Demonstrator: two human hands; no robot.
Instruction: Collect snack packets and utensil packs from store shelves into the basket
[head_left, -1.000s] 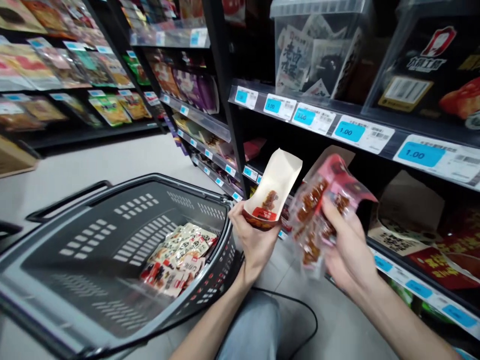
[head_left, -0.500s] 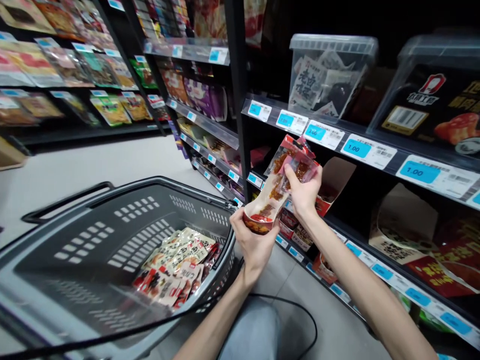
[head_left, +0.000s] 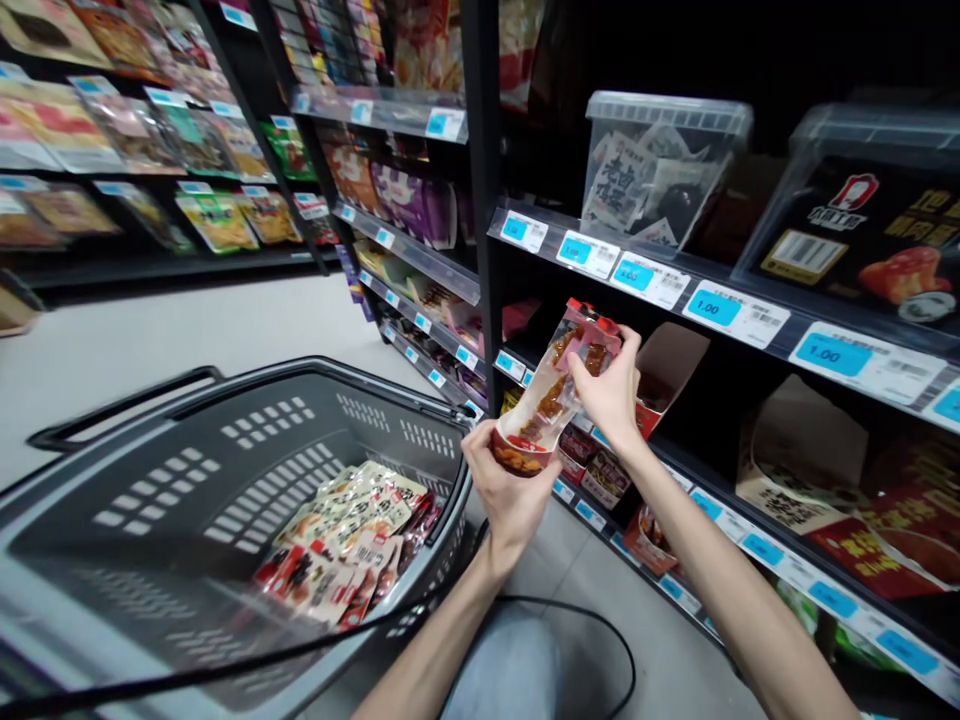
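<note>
My left hand [head_left: 508, 490] grips the bottom of a small open carton [head_left: 525, 445], cream inside with a red and orange base. My right hand [head_left: 609, 392] is closed on a bunch of clear and red snack packets [head_left: 577, 360] with brown pieces showing through them, held at the carton's open top, their lower ends inside it. Both hands are in front of a dark shop shelf. A grey plastic shopping basket [head_left: 187, 470] stands to the left, with several small snack packets [head_left: 345, 535] lying in its bottom.
Dark shelving [head_left: 675, 300] with blue price tags runs along the right, holding clear bins [head_left: 660, 170] and open cardboard display boxes [head_left: 795, 450]. More shelves of bagged snacks [head_left: 217, 215] line the far left. A black cable [head_left: 570, 610] lies across the pale floor by my knee.
My right hand brought the snack packets from lower right up to the carton's mouth and pushed them into it. The view rose slightly. My left hand kept holding the carton.
</note>
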